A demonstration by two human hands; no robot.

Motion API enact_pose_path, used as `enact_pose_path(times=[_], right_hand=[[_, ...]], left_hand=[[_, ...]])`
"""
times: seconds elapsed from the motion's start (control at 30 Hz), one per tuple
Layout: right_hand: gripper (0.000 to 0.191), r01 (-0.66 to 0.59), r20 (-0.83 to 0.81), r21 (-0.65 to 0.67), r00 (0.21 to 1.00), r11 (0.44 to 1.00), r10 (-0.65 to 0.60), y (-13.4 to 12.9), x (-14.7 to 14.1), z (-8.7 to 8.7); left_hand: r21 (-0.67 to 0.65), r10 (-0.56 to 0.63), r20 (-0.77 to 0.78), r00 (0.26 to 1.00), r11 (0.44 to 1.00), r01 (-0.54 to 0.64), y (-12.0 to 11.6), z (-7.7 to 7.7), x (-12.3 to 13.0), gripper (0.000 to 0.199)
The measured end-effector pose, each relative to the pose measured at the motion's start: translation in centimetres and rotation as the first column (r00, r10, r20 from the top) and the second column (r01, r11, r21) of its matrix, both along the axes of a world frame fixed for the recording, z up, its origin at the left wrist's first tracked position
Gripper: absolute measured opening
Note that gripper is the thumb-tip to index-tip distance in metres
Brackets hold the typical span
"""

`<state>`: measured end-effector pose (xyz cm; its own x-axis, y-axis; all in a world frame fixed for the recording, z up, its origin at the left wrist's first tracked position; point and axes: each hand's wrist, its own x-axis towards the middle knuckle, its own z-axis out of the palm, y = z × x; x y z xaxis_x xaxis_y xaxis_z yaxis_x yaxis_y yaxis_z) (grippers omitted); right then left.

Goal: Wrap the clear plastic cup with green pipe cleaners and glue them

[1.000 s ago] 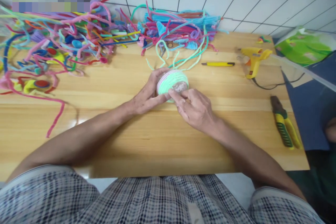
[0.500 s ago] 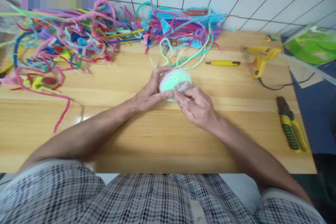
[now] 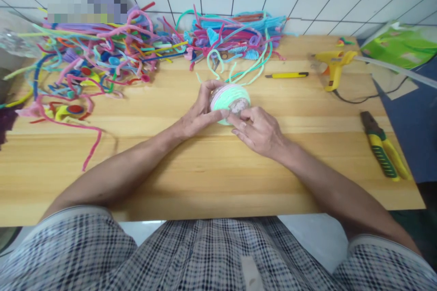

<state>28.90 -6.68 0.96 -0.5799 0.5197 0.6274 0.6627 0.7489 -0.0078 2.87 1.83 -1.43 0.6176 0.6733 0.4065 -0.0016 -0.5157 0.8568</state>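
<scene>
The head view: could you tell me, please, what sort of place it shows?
It is probably a craft work area, though whether in a home or a workshop I cannot tell. The colourful pipe cleaners, the yellow hot glue gun and the yellow utility knife suggest it.

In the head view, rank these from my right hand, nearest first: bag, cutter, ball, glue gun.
1. Ball: at the fingertips of the right hand, on their left.
2. Cutter: lying ahead and slightly right.
3. Glue gun: farther right, past the cutter.
4. Bag: far right, beyond the glue gun.
</scene>
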Motion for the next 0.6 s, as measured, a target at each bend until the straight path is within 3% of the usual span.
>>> enact_pose_path(times=[0.3,0.47,0.6], right_hand=[[0.04,-0.016,-0.016,0.036,1.0,0.999,0.017,-0.1,-0.2,0.0],[0.045,-0.009,-0.007,-0.043,1.0,0.999,0.009,0.0,0.2,-0.3],[0.048,-0.076,-0.13,-0.035,0.989,0.997,0.07,0.0,0.4,-1.0]], left_hand=[[-0.044,0.006,-0.008,1.0,0.999,-0.007,0.3,-0.3,-0.3,0.069],[-0.022,0.017,-0.016,1.0,1.0,-0.017,0.6,-0.6,-0.3,0.071],[0.016,0.025,-0.029,0.999,1.0,-0.025,0.5,-0.5,-0.2,0.074]])
